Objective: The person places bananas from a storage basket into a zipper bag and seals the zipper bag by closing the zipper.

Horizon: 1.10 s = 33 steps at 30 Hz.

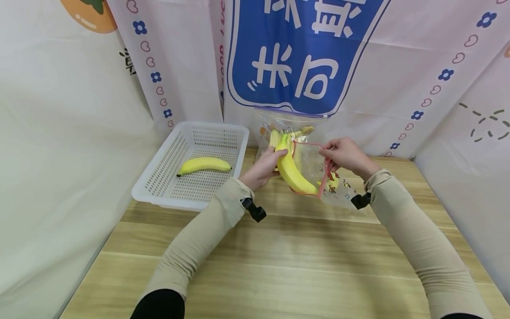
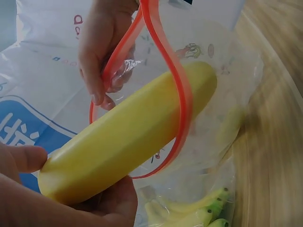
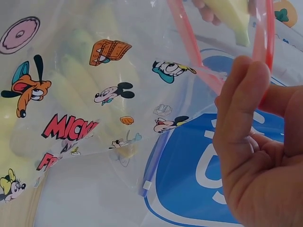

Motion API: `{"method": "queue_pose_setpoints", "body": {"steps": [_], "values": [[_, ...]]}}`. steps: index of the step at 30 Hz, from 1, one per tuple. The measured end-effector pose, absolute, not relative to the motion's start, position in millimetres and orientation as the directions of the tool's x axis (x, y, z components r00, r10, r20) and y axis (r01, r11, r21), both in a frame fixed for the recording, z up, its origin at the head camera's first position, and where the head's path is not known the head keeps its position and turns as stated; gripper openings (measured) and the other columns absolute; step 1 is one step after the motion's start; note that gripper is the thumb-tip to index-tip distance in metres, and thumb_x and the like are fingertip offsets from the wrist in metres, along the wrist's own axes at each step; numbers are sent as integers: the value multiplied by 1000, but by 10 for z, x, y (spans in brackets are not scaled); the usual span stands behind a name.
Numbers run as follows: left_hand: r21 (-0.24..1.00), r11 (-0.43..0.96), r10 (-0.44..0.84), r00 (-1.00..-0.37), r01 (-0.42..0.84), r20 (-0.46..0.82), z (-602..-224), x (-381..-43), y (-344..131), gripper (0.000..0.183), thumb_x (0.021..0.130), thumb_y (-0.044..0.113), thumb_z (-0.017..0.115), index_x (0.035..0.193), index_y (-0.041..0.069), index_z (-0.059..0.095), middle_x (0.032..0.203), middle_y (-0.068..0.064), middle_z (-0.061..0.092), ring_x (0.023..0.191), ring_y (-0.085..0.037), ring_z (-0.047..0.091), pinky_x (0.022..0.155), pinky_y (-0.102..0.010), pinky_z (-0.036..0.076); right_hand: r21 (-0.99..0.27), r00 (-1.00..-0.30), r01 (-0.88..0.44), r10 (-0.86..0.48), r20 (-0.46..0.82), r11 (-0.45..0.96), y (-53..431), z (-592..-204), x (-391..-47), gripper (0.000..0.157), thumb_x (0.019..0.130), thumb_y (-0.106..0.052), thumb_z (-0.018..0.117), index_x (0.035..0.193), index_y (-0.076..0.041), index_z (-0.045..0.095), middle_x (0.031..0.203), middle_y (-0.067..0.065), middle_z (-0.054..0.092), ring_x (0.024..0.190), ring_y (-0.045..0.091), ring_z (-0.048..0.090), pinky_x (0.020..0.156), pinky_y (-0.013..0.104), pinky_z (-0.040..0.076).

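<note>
My left hand (image 1: 264, 168) grips a yellow banana (image 1: 292, 170) near its stem end, thumb on top. The banana's far end reaches through the mouth of a clear zip bag (image 2: 222, 94) with a red rim. My right hand (image 1: 345, 156) pinches that red rim (image 3: 266, 38) between thumb and fingers, and the mouth gapes in the left wrist view. Cartoon figures are printed on the bag, and something yellow shows inside it. Behind stands another clear bag (image 1: 267, 117) with a purple zip, holding several bananas (image 2: 189, 213).
To the left, a white perforated basket (image 1: 159, 195) holds one banana (image 1: 205, 165). Everything rests on a wooden table (image 1: 279, 266). A printed cloth (image 1: 191, 57) with a blue sign hangs behind the bags.
</note>
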<state>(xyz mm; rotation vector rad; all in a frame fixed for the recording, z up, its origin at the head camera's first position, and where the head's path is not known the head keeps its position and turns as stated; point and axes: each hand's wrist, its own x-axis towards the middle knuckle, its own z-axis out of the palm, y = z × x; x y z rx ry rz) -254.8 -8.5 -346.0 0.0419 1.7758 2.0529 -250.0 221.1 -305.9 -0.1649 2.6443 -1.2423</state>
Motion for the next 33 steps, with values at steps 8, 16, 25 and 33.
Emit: {"method": "queue_pose_setpoints", "body": {"steps": [8, 16, 25, 33], "values": [[964, -12, 435, -869, -266, -234, -3492, -2518, -74, 42, 99, 16, 48, 136, 4, 34, 123, -17, 51, 107, -28, 55, 91, -45, 48, -773, -973, 4, -176, -151, 635, 2214, -3063, -2516, 28, 96, -22, 55, 101, 4, 61, 67, 12, 62, 56, 22, 62, 52, 31, 54], [972, 95, 501, -833, -216, -234, -3492, -2459, 5, 49, 100, 21, 49, 142, 3, 31, 127, -18, 51, 111, -29, 56, 89, -40, 50, -778, -973, 11, -171, -152, 628, 2191, -3032, -2494, 28, 96, -22, 55, 102, 5, 60, 68, 11, 63, 53, 17, 61, 52, 31, 54], [969, 219, 485, -849, -113, -208, -3534, -2417, 68, 52, 95, 16, 58, 138, 0, 36, 125, -19, 50, 106, -27, 59, 84, -36, 52, -781, -972, 7, -180, -152, 625, 2169, -3036, -2487, 29, 96, -22, 55, 103, 5, 60, 69, 11, 63, 54, 18, 62, 52, 31, 55], [944, 331, 473, -862, -19, -183, -3599, -2410, 100, 31, 91, 17, 65, 112, 4, 46, 104, -12, 56, 87, -22, 60, 72, -31, 54, -790, -973, 8, -178, -148, 613, 2145, -3021, -2496, 28, 96, -21, 55, 101, 6, 60, 68, 10, 63, 57, 23, 64, 53, 31, 55]]}}
